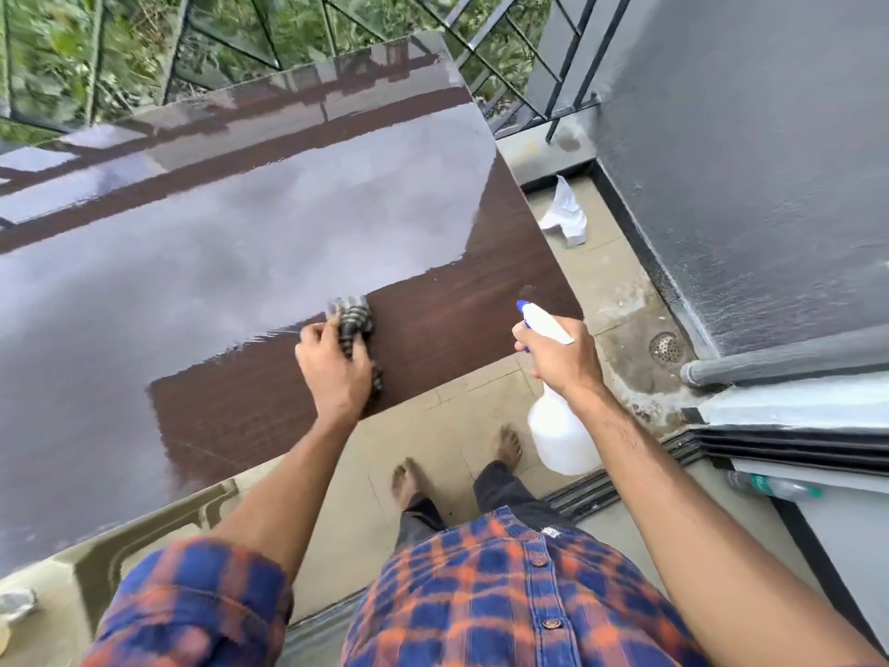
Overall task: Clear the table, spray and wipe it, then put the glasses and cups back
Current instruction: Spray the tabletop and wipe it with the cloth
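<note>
The glossy dark brown table (231, 243) fills the left and middle of the view, with nothing on it but the cloth. My left hand (332, 373) presses a striped grey-and-black cloth (355, 321) onto the table near its front right corner. My right hand (560, 353) holds a white spray bottle (558, 428) with a blue nozzle, just past the table's right edge and above the floor. The nozzle points left toward the table. No glasses or cups are in view.
A metal railing (269, 40) runs behind the table with greenery beyond. A grey wall (750, 161) stands at the right. On the tiled floor lie a white crumpled cloth (565, 216) and a floor drain (666, 348). A beige plastic chair (110, 556) is at lower left.
</note>
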`<state>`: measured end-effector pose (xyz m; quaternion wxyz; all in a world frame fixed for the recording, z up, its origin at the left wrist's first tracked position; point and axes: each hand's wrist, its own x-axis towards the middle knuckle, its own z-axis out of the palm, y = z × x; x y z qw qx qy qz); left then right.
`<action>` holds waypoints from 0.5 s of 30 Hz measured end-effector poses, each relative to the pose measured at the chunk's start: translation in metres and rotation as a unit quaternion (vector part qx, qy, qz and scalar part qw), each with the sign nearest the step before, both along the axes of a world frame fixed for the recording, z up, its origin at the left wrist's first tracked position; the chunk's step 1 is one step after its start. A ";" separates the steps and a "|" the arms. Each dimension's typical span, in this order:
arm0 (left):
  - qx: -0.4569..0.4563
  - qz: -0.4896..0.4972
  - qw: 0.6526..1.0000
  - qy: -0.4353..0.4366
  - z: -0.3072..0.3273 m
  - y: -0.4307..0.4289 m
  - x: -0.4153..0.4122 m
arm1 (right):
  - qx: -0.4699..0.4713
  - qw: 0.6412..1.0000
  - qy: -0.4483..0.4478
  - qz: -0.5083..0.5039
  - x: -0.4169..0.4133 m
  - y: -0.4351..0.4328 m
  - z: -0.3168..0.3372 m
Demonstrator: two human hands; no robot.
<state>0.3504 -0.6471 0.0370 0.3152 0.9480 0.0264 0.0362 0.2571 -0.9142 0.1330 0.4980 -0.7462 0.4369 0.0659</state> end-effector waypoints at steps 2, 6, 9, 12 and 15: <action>0.018 -0.052 0.999 -0.003 -0.004 -0.028 -0.010 | -0.005 1.000 0.004 -0.010 -0.006 -0.017 -0.005; 0.019 -0.242 0.970 0.002 -0.003 -0.114 -0.042 | -0.012 1.000 0.016 -0.020 -0.014 -0.053 -0.014; 0.000 -0.351 0.937 0.005 -0.003 -0.172 -0.067 | -0.030 0.999 0.027 -0.012 -0.015 -0.081 -0.015; -0.036 -0.332 0.943 0.009 0.007 -0.203 -0.068 | -0.032 0.999 0.028 -0.007 -0.011 -0.105 -0.013; -0.075 -0.206 0.976 -0.002 0.021 -0.211 -0.038 | -0.030 0.999 0.021 -0.009 -0.003 -0.127 -0.019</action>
